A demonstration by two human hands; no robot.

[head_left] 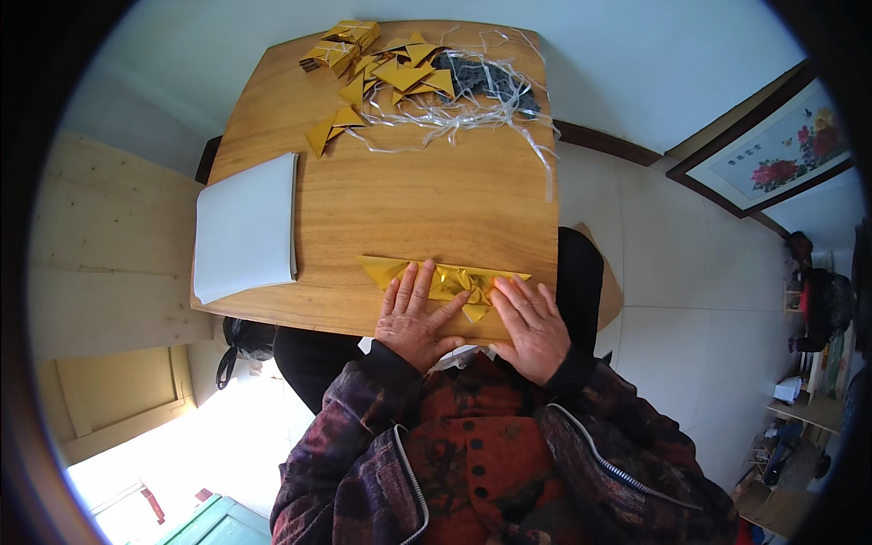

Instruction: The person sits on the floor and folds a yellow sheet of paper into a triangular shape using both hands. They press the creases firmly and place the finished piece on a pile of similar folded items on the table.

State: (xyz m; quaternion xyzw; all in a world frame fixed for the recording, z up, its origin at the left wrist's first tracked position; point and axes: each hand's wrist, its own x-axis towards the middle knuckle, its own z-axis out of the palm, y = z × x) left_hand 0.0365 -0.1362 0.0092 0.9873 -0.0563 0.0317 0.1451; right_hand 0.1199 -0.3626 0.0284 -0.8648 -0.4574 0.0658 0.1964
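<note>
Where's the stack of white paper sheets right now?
In the head view, the stack of white paper sheets lies at the left edge of the brown wooden table, left of the shiny gold folded paper.

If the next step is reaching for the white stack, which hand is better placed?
Probably the left hand: it is nearer the white stack on the left of the table, while the right hand lies farther across, on the folded gold sheet.

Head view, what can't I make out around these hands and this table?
In the head view:
Gold sheet: parts lie under the left hand and right hand.
Dark bundle: partly covered by white strips.
White sheets: the top one hides most below.
Green panel: cut off by the lower edge.
Wooden shelf: contents too small to identify.
</note>
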